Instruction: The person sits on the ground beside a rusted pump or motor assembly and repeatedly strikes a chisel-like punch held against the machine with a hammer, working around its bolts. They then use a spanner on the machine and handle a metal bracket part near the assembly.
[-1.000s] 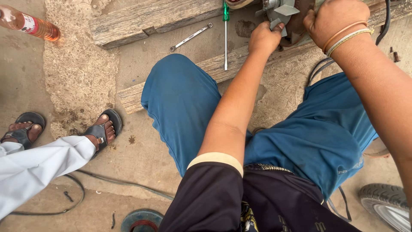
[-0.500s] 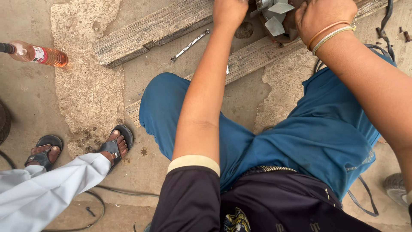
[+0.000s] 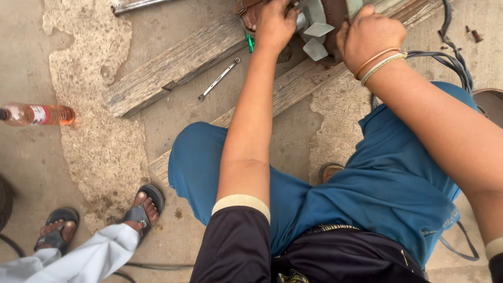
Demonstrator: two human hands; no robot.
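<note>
nearest me are blue trousers (image 3: 387, 194), knees spread, so i judge the person squats over the work. at 8 o'clock, someone else's sandalled foot (image 3: 144, 207) on the concrete floor (image 3: 31, 157). further out a wrench (image 3: 218, 79) lies between two wooden planks (image 3: 173, 68), seemingly within reach. at 12 o'clock my left hand (image 3: 273, 23) is closed on the near edge of a metal fan part (image 3: 317, 26), right hand (image 3: 367, 36) clamped on its other side, probably steadying it; a green-handled screwdriver (image 3: 250, 42) pokes out just below the left hand.
</note>
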